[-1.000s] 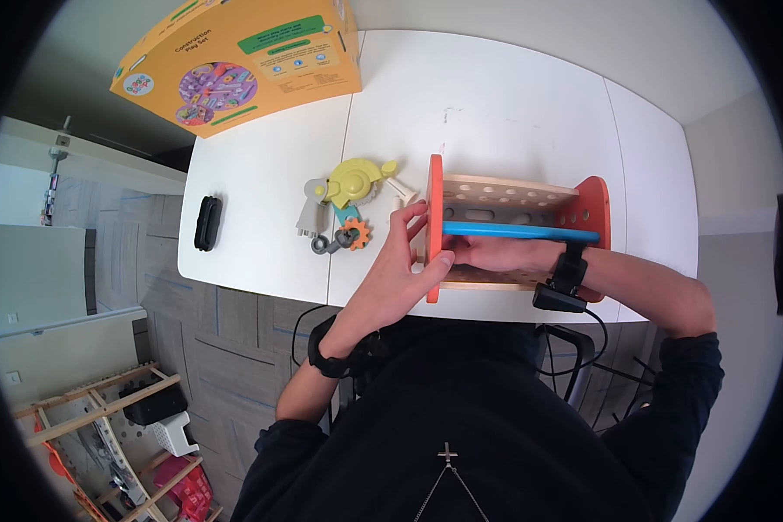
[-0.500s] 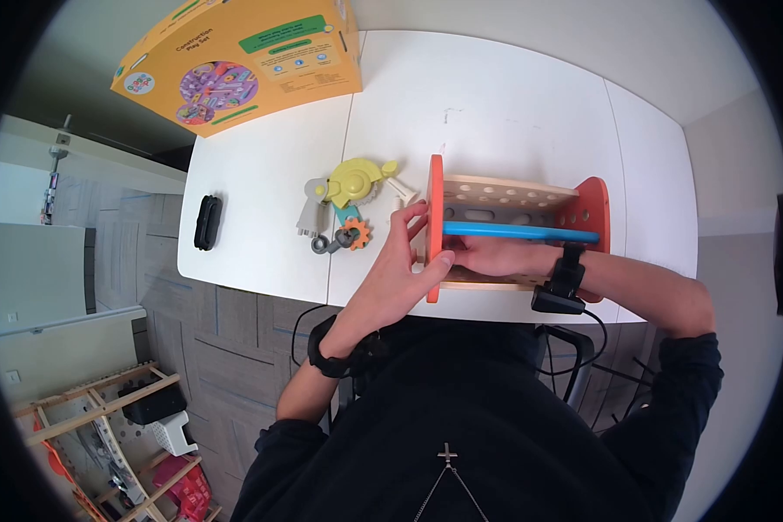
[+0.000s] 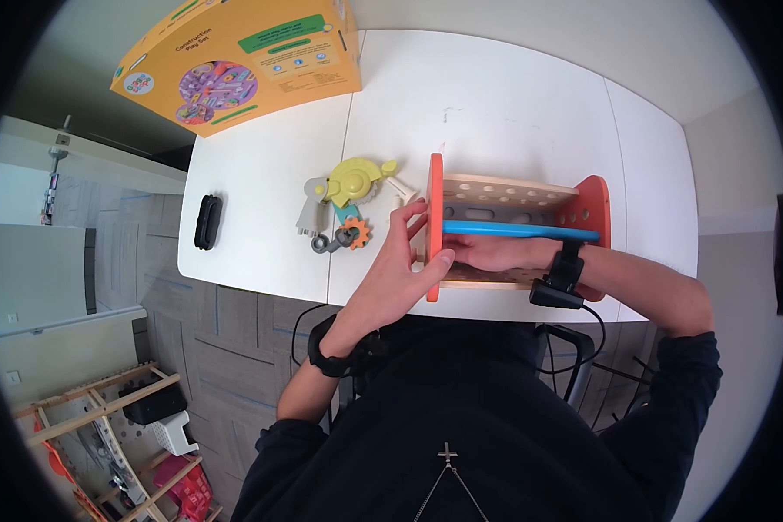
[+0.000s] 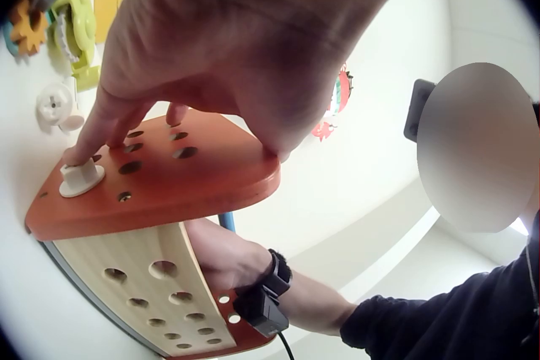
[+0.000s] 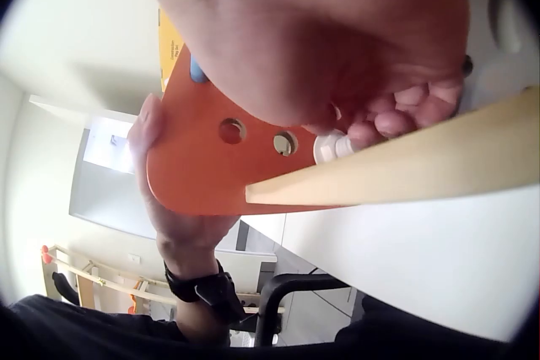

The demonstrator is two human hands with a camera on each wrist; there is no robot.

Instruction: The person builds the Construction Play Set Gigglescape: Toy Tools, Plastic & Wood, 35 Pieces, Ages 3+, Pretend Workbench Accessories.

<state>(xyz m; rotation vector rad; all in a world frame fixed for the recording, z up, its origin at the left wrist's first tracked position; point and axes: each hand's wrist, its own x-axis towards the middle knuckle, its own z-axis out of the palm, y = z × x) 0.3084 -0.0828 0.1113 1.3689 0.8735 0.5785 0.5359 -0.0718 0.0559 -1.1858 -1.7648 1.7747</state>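
A toy workbench stands on the table, with an orange-red end panel (image 3: 436,230), a blue board (image 3: 518,231) and wooden boards with holes. My left hand (image 3: 393,271) grips that end panel, thumb at its near edge. In the left wrist view one of its fingertips presses a white plastic bolt (image 4: 82,178) set in a hole on the outer face. Reaching in beneath the blue board, my right hand (image 3: 500,254) has its fingers (image 5: 393,122) curled at a white nut (image 5: 328,149) against the panel's inner face. Part of that nut is hidden by the fingers.
Left of the workbench lie a yellow-green toy saw (image 3: 354,182), an orange gear (image 3: 357,232), grey parts (image 3: 320,244) and cream bolts (image 3: 400,188). A black case (image 3: 207,223) sits at the table's left. At the back stands a yellow box (image 3: 274,70).
My right wrist has turned and shifted slightly inside the workbench. The left hand keeps its place on the end panel.
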